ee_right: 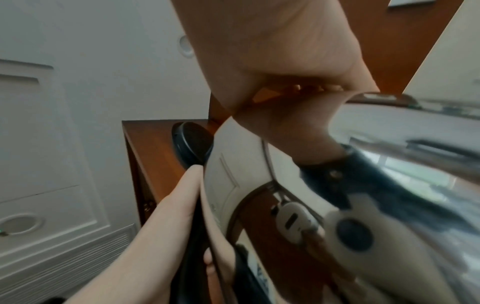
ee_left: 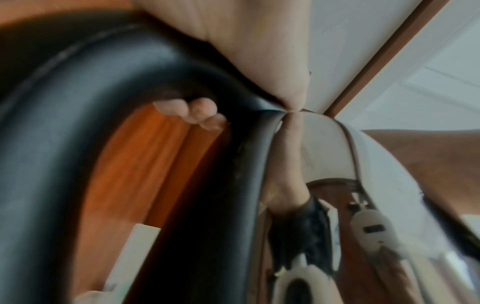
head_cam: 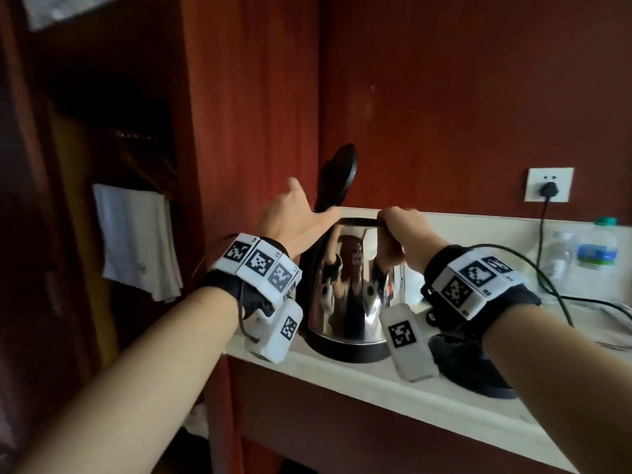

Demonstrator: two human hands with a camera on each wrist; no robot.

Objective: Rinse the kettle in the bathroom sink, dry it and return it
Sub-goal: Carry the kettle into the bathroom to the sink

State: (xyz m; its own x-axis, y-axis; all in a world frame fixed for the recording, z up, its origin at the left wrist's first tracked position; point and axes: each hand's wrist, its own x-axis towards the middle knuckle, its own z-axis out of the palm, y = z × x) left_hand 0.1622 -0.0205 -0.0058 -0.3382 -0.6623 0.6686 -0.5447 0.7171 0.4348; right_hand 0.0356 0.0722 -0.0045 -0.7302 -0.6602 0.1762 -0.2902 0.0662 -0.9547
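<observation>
Kettle (head_cam: 352, 285) stands upright on the pale counter (head_cam: 393, 401), long axis vertical, shiny steel body with black bottom ring. Its black lid (head_cam: 337, 181) is flipped open, standing up just beyond the left hand (head_cam: 297, 220). Handle (ee_left: 78, 102) faces left; left hand wraps it, fingertips (ee_left: 197, 114) curled through the loop, thumb lying along the rim. Right hand (head_cam: 398, 230) grips the rim on the opposite side, fingers hooked over the edge. Black base (head_cam: 478, 367) sits on the counter under the right wrist, just beside the kettle. Water bottles (head_cam: 596, 249) stand further right of the right hand, under a wall socket (head_cam: 549, 189) with a plug in it. White towel (head_cam: 136, 241) hangs left of the left hand, in the dark closet
</observation>
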